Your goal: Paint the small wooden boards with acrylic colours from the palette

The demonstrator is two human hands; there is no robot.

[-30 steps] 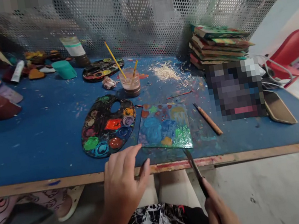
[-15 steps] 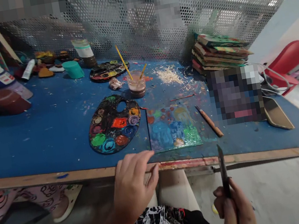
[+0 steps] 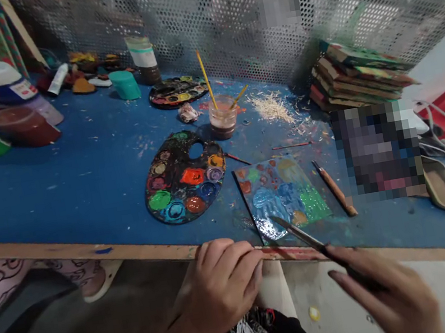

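In my right hand [image 3: 391, 286] is a palette knife [image 3: 302, 236] with a dark handle, its fingers closed round it. The blade's tip is over the lower middle of a small painted board [image 3: 273, 198], which carries wet blue, green and brown patches. My left hand [image 3: 228, 276] rests at the table's wooden edge [image 3: 146, 247], just left of the board's near corner; its fingers are bent and held together over the edge, the thumb partly hidden below. Left of the board lies an oval paint palette [image 3: 178, 182] with several colours in its wells.
A wooden-handled tool [image 3: 338, 192] and a thin brush [image 3: 291, 146] lie near the board. Behind stand a jar of murky water [image 3: 223, 118] with brushes, wood shavings [image 3: 272, 108] and stacked boards [image 3: 361, 75]. Paint tubs [image 3: 22, 126] crowd the left. Another person's leg [image 3: 2, 280] shows below the edge.
My right hand has brought the palette knife from upright below the table edge up and left, over the painted board. My left hand's fingers have bent closer together. The view has shifted left.
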